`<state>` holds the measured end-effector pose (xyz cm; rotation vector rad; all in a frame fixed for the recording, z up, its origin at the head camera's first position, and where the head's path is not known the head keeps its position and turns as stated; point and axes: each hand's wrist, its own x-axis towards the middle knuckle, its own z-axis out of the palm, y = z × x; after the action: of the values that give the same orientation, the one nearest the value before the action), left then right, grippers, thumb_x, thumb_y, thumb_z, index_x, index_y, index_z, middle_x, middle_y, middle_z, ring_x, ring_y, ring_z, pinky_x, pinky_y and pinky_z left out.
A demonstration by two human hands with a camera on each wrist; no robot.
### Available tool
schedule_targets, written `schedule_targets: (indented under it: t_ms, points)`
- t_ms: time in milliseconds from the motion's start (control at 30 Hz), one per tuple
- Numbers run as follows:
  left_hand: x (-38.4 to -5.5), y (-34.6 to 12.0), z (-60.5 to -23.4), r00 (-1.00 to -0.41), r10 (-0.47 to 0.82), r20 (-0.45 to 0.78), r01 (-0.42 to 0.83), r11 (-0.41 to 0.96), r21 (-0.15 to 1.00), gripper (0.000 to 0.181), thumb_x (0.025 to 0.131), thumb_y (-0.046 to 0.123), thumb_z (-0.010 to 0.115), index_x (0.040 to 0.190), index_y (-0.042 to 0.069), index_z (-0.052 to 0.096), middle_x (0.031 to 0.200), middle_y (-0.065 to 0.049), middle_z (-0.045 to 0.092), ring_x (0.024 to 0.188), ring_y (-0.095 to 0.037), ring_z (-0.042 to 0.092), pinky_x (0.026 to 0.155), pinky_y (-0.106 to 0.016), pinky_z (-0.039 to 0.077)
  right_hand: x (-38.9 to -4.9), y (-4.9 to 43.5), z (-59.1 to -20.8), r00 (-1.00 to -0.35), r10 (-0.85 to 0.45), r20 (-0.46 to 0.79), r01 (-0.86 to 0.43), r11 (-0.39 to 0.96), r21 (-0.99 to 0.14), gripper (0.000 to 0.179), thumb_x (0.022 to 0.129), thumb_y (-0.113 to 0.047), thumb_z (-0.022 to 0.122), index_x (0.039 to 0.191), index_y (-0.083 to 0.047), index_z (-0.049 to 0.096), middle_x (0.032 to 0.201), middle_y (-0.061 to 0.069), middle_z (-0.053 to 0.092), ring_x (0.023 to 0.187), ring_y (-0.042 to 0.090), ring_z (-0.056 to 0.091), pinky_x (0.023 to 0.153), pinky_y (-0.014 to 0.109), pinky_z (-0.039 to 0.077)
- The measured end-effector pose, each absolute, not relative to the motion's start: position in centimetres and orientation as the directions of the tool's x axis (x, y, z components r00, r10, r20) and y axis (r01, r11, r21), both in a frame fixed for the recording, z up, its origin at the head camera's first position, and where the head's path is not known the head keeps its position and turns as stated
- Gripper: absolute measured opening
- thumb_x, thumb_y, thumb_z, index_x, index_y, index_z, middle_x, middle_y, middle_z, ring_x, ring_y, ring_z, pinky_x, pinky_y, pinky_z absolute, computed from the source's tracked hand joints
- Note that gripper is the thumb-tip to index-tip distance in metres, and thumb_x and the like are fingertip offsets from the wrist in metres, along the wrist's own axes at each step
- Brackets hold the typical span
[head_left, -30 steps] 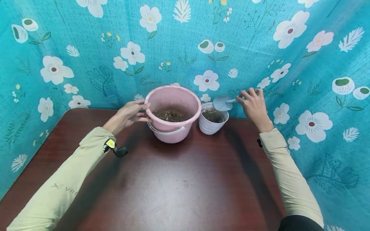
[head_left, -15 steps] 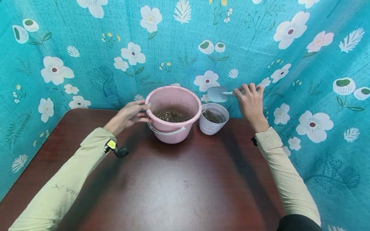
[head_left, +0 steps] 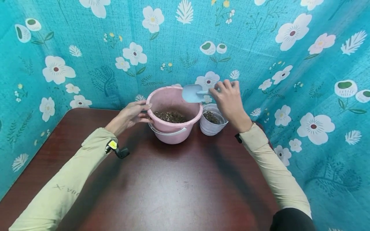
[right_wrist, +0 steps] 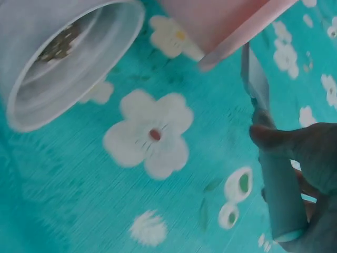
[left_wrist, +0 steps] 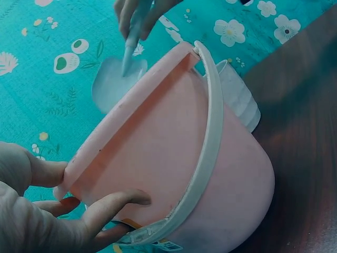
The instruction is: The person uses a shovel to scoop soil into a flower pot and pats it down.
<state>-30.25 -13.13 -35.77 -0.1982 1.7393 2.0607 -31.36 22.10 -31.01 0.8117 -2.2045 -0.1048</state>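
Observation:
A pink bucket (head_left: pixel 173 131) with a white handle stands upright at the back of the table, dark soil (head_left: pixel 170 117) inside it. My left hand (head_left: pixel 128 115) grips the bucket's rim at its left side, with fingers against the outer wall in the left wrist view. My right hand (head_left: pixel 229 101) holds a light blue hand trowel (head_left: pixel 191 93) by its handle; the blade is over the bucket's right rim and looks bare of soil. Just right of the bucket is a small white pot (head_left: pixel 211 128) with some soil in it, partly behind my right hand.
A blue flowered curtain (head_left: pixel 173 41) hangs right behind the bucket and pot and along both sides. Dark brown wood forms the table (head_left: pixel 173 179), with a few small specks near its middle.
My right hand has lifted the trowel out of the white pot and carried it left to the bucket's rim. The left hand and the bucket have stayed in place.

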Motion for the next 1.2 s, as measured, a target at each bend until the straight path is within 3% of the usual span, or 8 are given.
schedule_targets:
  t_ms: [167, 267, 400, 467, 600, 767, 900, 1200]
  points:
    - [-30.1, -13.2, -35.9, -0.902, 0.223, -0.37, -0.396, -0.08, 0.915, 0.065, 0.112, 0.015, 0.048, 0.169, 0.01, 0.017, 0.155, -0.023, 0.037, 0.13, -0.034, 0.052, 0.111, -0.051, 0.052, -31.8, 18.7, -31.1, -0.613, -0.652, 0.447, -0.498, 0.758, 0.421, 0.015, 0.096, -0.008, 0.069, 0.106, -0.01, 0.081, 0.099, 0.015, 0.066, 0.092, 0.034, 0.053, 0.08, 0.05, 0.047]
    - [-30.0, -13.2, -35.9, -0.906, 0.219, -0.363, -0.385, -0.065, 0.921, 0.064, 0.112, 0.015, 0.048, 0.169, 0.01, 0.019, 0.144, -0.019, 0.042, 0.115, -0.025, 0.055, 0.108, -0.05, 0.054, -32.6, 16.7, -31.4, -0.655, -0.675, 0.34, -0.48, 0.719, 0.502, 0.016, 0.099, -0.006, 0.067, 0.098, -0.01, 0.082, 0.1, 0.014, 0.068, 0.095, 0.032, 0.054, 0.083, 0.049, 0.047]
    - [-30.4, -13.1, -35.7, -0.904, 0.224, -0.363, -0.39, -0.087, 0.917, 0.066, 0.112, 0.015, 0.047, 0.169, 0.011, 0.015, 0.165, -0.022, 0.029, 0.135, -0.034, 0.05, 0.109, -0.051, 0.054, -34.4, 14.0, -32.4, -0.695, -0.684, 0.222, -0.478, 0.67, 0.569, 0.023, 0.101, -0.002, 0.061, 0.089, -0.01, 0.08, 0.102, 0.014, 0.074, 0.099, 0.032, 0.06, 0.088, 0.05, 0.052]
    - [-30.5, -13.0, -35.6, -0.902, 0.223, -0.369, -0.399, -0.105, 0.911, 0.066, 0.112, 0.015, 0.047, 0.169, 0.011, 0.014, 0.171, -0.022, 0.02, 0.146, -0.038, 0.041, 0.111, -0.052, 0.052, -35.3, 12.8, -33.4, -0.716, -0.683, 0.145, -0.478, 0.63, 0.612, 0.022, 0.102, -0.004, 0.06, 0.096, -0.011, 0.08, 0.106, 0.013, 0.076, 0.104, 0.031, 0.062, 0.095, 0.053, 0.054]
    - [-30.3, -13.1, -35.6, -0.898, 0.218, -0.381, -0.41, -0.102, 0.906, 0.066, 0.112, 0.015, 0.047, 0.169, 0.011, 0.014, 0.171, -0.022, 0.02, 0.149, -0.04, 0.039, 0.113, -0.053, 0.049, -36.8, 11.2, -35.6, -0.697, -0.717, 0.018, -0.53, 0.531, 0.661, 0.018, 0.104, -0.011, 0.061, 0.108, -0.01, 0.079, 0.112, 0.01, 0.075, 0.108, 0.029, 0.064, 0.097, 0.05, 0.057]
    - [-30.0, -13.3, -35.5, -0.899, 0.214, -0.383, -0.407, -0.078, 0.91, 0.068, 0.111, 0.017, 0.05, 0.169, 0.012, 0.014, 0.171, -0.021, 0.02, 0.148, -0.039, 0.039, 0.113, -0.053, 0.05, -37.4, 10.9, -36.3, -0.652, -0.758, -0.012, -0.65, 0.55, 0.525, 0.019, 0.094, -0.023, 0.078, 0.104, -0.006, 0.077, 0.106, 0.012, 0.075, 0.103, 0.03, 0.066, 0.082, 0.043, 0.06]
    - [-30.1, -13.4, -35.3, -0.904, 0.211, -0.372, -0.396, -0.084, 0.914, 0.069, 0.111, 0.018, 0.05, 0.169, 0.012, 0.014, 0.171, -0.021, 0.019, 0.149, -0.038, 0.037, 0.112, -0.052, 0.05, -37.8, 11.0, -36.0, -0.665, -0.745, -0.049, -0.685, 0.583, 0.437, 0.03, 0.092, -0.031, 0.081, 0.105, -0.005, 0.076, 0.107, 0.014, 0.075, 0.104, 0.033, 0.068, 0.086, 0.046, 0.06]
    - [-30.2, -13.2, -35.8, -0.901, 0.24, -0.362, -0.395, -0.106, 0.913, 0.064, 0.112, 0.013, 0.045, 0.169, 0.01, 0.016, 0.169, -0.024, 0.022, 0.149, -0.041, 0.035, 0.11, -0.051, 0.052, -38.0, 11.8, -36.1, -0.611, -0.79, -0.048, -0.79, 0.612, -0.021, 0.016, 0.094, -0.025, 0.081, 0.102, -0.011, 0.083, 0.101, 0.006, 0.079, 0.1, 0.031, 0.07, 0.092, 0.046, 0.057]
